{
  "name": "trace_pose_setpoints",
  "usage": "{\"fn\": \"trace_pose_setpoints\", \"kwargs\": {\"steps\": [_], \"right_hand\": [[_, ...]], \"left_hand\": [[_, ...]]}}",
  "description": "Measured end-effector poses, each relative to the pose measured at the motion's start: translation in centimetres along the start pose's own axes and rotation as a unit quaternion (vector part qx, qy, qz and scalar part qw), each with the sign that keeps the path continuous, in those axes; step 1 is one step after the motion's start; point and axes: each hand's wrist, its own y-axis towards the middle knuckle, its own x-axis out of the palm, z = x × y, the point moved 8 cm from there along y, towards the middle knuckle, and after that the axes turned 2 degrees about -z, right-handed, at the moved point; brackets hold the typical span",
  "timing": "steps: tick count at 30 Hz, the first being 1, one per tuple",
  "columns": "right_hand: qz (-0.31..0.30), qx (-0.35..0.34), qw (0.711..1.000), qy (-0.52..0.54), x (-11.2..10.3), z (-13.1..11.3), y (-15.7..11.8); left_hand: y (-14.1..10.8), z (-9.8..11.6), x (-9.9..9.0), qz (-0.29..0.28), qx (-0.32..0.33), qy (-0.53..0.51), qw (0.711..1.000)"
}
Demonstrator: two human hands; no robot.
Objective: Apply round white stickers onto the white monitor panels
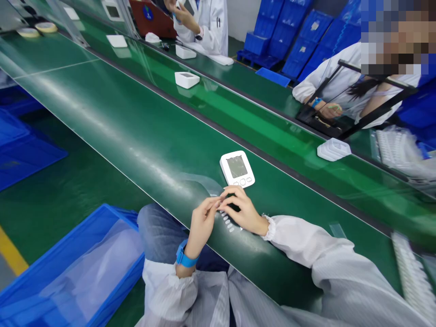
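Observation:
My left hand (203, 221) and my right hand (243, 211) meet fingertip to fingertip low over the near side of the green bench. Both are closed in a pinch; whatever lies between the fingertips is too small to make out. Just under my right fingers is a row of small, pale oval pieces (227, 221), partly hidden by the hand. Beyond my hands, a white blood pressure monitor (237, 169) lies face up, its grey screen and round buttons showing. Its near edge is close to my right fingers.
A conveyor belt (252, 119) runs beyond the green bench (112, 113), carrying white device housings (187, 80) and stacked white parts (334, 149). Two co-workers in white coats sit across it. A blue bin (112, 211) holding plastic film stands at my left. White trays (413, 281) lie at right.

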Motion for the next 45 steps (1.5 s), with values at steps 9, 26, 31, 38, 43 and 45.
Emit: {"fn": "trace_pose_setpoints", "kwargs": {"steps": [9, 26, 31, 38, 43, 45], "right_hand": [[-0.021, 0.165, 0.984, -0.068, -5.6, 4.9, 1.7], [-0.049, 0.238, 0.967, -0.077, -5.9, 7.6, 2.9], [-0.07, 0.235, 0.966, -0.076, -5.9, 7.9, 3.2], [-0.108, 0.239, 0.962, -0.08, -5.7, 7.7, 4.0], [-0.12, 0.242, 0.959, -0.086, -5.6, 7.5, 4.3], [-0.125, 0.245, 0.957, -0.09, -5.6, 7.4, 4.4]], "left_hand": [[0.0, -0.2, -0.1, 0.01, -0.021, -0.044, 0.999], [-0.3, -0.4, -0.2, 0.004, -0.022, -0.012, 1.0], [-0.4, -0.4, -0.1, 0.002, -0.022, -0.013, 1.0], [-0.4, -0.3, -0.1, -0.002, -0.021, -0.002, 1.0], [-0.5, -0.3, -0.2, -0.001, -0.023, -0.007, 1.0], [-0.4, -0.3, -0.2, -0.001, -0.023, -0.007, 1.0]]}}
